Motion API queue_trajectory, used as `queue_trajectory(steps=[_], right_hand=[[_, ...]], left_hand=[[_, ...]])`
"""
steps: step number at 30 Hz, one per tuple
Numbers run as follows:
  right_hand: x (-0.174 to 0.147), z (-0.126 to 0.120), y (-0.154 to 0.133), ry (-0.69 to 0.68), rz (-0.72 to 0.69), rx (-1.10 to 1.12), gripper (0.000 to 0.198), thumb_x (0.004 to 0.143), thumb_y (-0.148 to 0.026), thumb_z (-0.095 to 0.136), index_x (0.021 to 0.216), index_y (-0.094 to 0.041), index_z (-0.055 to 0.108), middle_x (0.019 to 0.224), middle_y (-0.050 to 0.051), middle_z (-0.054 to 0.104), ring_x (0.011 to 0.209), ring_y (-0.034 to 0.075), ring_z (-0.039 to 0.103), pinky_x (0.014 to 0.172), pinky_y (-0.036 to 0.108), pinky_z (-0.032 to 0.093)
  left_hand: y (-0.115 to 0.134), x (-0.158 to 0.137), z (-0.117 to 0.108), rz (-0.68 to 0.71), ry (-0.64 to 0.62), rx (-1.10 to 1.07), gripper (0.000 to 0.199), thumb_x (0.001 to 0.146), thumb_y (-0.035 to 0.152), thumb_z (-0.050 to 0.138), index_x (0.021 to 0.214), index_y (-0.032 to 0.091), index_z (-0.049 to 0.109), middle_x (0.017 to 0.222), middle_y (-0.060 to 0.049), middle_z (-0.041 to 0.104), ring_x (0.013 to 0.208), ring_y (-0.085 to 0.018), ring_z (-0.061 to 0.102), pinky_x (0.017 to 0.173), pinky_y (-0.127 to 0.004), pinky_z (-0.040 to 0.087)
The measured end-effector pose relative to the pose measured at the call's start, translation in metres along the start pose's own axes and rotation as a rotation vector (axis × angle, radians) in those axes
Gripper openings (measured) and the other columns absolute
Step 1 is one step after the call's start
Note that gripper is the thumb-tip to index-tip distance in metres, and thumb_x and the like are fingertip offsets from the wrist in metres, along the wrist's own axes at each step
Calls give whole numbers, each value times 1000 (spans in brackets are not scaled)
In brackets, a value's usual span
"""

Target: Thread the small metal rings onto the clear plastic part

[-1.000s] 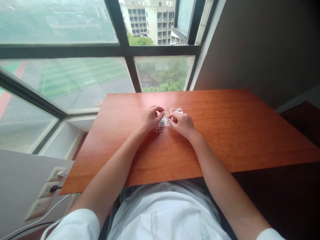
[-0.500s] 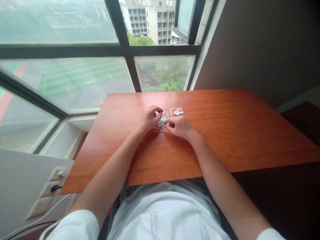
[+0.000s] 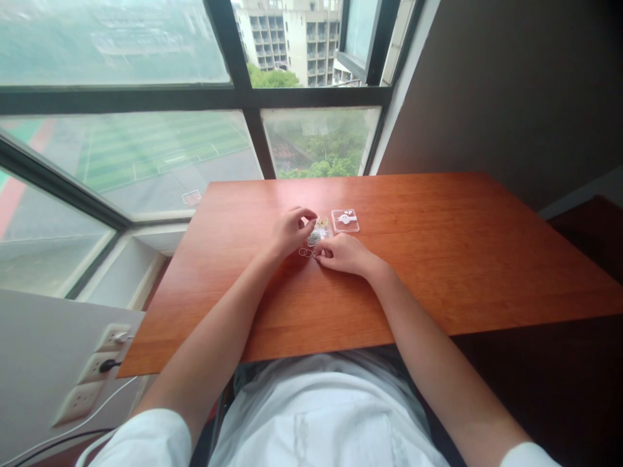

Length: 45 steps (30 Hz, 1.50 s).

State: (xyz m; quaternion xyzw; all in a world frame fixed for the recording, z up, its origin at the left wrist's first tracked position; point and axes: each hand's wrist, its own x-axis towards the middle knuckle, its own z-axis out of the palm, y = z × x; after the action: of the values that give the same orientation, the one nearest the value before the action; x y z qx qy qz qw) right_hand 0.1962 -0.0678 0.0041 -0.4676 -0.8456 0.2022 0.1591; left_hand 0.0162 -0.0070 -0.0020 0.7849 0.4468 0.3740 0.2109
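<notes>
A small clear plastic box (image 3: 325, 231) stands on the table, with gold-coloured rings (image 3: 322, 222) in its far part and silver-coloured rings (image 3: 314, 238) in its near part. My left hand (image 3: 292, 231) is at the box's left side, thumb and forefinger closed on its edge. In front of the box a few loose silver metal rings (image 3: 304, 252) lie in a row on the wood. My right hand (image 3: 346, 253) is just right of them, its fingertips pinched low at the row's right end on a metal ring, which they partly hide.
Behind my right hand lies a square clear lid (image 3: 345, 220) with a white print. The reddish-brown wooden table (image 3: 438, 259) reaches far to the right. Windows (image 3: 170, 149) border its far and left sides. Wall sockets with plugs and cables (image 3: 97, 366) are at the lower left.
My right hand has moved a little toward me and left, from the near edge of the box down to the loose rings. The lid now shows fully. My left hand has stayed put.
</notes>
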Motion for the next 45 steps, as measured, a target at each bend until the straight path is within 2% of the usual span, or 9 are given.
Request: queue_trajectory(steps=[4, 12, 17, 21, 26, 33, 40, 45], right_hand=[[2, 0, 3, 69, -12, 63, 14, 81, -23, 61, 88, -22, 74, 69, -1, 67, 63, 11, 55, 58, 22, 33], [4, -4, 7, 407, 86, 85, 12, 82, -24, 62, 88, -21, 71, 62, -3, 62, 58, 11, 54, 62, 22, 38], [3, -7, 7, 505, 137, 29, 14, 85, -28, 59, 89, -22, 71, 62, -2, 62, 60, 13, 56, 63, 23, 39], [3, -5, 8, 502, 129, -16, 16, 86, -29, 58, 93, -23, 71, 63, -2, 63, 61, 13, 57, 64, 24, 39], [3, -4, 10, 483, 129, -63, 17, 86, -29, 58, 96, -24, 71, 66, -2, 65, 62, 14, 58, 63, 25, 37], [2, -6, 8, 459, 166, -32, 21, 89, -33, 56, 100, -24, 71, 68, 0, 66, 64, 15, 58, 68, 25, 40], [2, -8, 7, 483, 173, -30, 20, 89, -33, 56, 98, -23, 71, 70, 0, 66, 65, 15, 58, 67, 24, 40], [1, -7, 5, 449, 110, -17, 19, 89, -30, 56, 98, -23, 72, 68, -1, 66, 63, 14, 58, 67, 24, 39]], left_hand=[[1, 0, -1, -1, -2, -5, 14, 80, 24, 59, 87, 17, 70, 88, -4, 69, 62, -11, 57, 60, -24, 46], [11, -4, -3, -7, -13, -98, 15, 81, 23, 59, 88, 16, 70, 81, -3, 69, 60, -10, 55, 57, -21, 43], [20, -7, -3, -19, -120, -241, 23, 86, 36, 59, 83, 15, 69, 65, 0, 62, 54, -9, 48, 49, -20, 35], [21, -7, 0, -40, -196, -365, 33, 86, 46, 61, 79, 14, 66, 61, 0, 57, 53, -9, 44, 46, -20, 31], [23, -6, 2, -39, -156, -420, 32, 82, 46, 66, 80, 14, 66, 69, -2, 63, 58, -10, 49, 51, -20, 37], [27, -7, 1, -24, -125, -229, 15, 82, 29, 61, 82, 16, 67, 72, -1, 67, 56, -9, 51, 54, -21, 41], [25, -7, 0, -15, -80, -141, 15, 82, 28, 59, 84, 17, 68, 75, -2, 68, 55, -9, 52, 53, -22, 42], [22, -6, -5, -20, -59, -101, 15, 82, 27, 58, 84, 17, 69, 75, -1, 69, 57, -10, 54, 55, -22, 43]])
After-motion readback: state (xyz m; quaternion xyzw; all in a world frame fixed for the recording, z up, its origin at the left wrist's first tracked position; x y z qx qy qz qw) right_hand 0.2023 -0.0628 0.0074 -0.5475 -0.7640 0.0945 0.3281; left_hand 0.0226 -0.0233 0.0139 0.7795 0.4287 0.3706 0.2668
